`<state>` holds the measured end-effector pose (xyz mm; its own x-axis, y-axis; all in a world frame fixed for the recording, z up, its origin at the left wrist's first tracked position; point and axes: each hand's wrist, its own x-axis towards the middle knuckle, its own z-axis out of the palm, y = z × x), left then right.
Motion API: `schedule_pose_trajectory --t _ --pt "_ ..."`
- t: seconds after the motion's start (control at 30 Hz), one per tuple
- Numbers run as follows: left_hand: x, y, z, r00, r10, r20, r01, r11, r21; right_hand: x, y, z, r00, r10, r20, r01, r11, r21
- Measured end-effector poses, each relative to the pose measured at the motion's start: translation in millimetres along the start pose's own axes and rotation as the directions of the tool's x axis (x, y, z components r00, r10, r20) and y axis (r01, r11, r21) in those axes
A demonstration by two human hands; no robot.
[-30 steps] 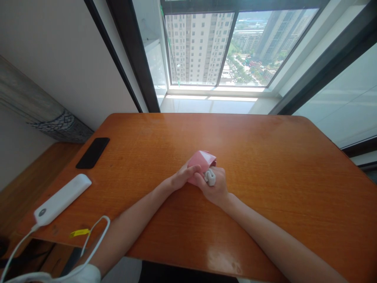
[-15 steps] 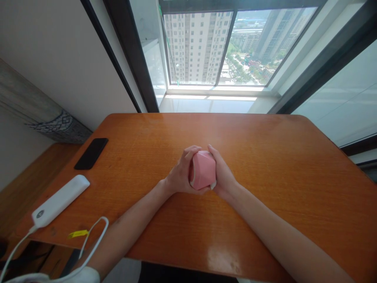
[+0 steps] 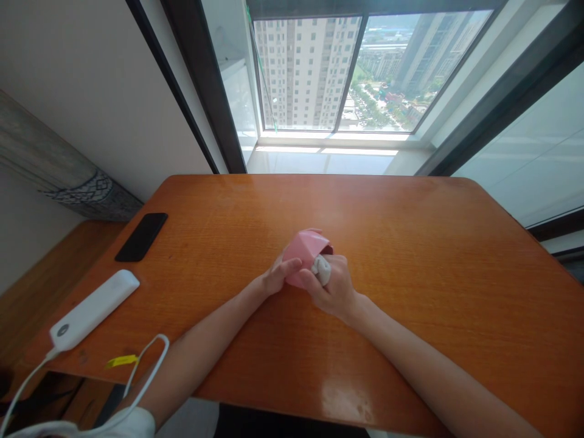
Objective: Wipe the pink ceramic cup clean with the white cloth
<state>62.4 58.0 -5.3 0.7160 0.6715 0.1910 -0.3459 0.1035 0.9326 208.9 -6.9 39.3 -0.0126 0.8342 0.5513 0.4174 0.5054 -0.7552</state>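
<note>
From my remote feed: pink faceted container (image 3: 305, 248) held over the table (image 3: 410, 274), near its middle, tilted, dark opening toward the right hand (image 3: 340, 289). Left hand (image 3: 275, 277) fingers wrapped round it, thumb on the near side. Right fingers closed on a crumpled white cloth (image 3: 322, 269) at the opening; can't tell how far in they reach. White device (image 3: 93, 310), left: round grey mark, can't read. Yellow tag (image 3: 121, 361) on white cable (image 3: 161, 337): any print too small. Black phone (image 3: 142, 237) beyond.
</note>
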Motion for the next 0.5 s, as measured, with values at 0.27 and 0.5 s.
schedule_pose_trajectory --t 0.27,0.5 --pt "3.9 -7.7 0.3 0.957 0.288 -0.039 -0.274 0.940 0.205 13.6 -7.5 1.3 0.820 0.573 -0.011 -0.512 0.740 0.436" --pt "3.5 -9.5 7.2 0.836 0.549 -0.015 -0.484 0.750 0.451 5.4 -4.2 6.4 0.757 0.649 -0.071 -0.540 0.684 0.491"
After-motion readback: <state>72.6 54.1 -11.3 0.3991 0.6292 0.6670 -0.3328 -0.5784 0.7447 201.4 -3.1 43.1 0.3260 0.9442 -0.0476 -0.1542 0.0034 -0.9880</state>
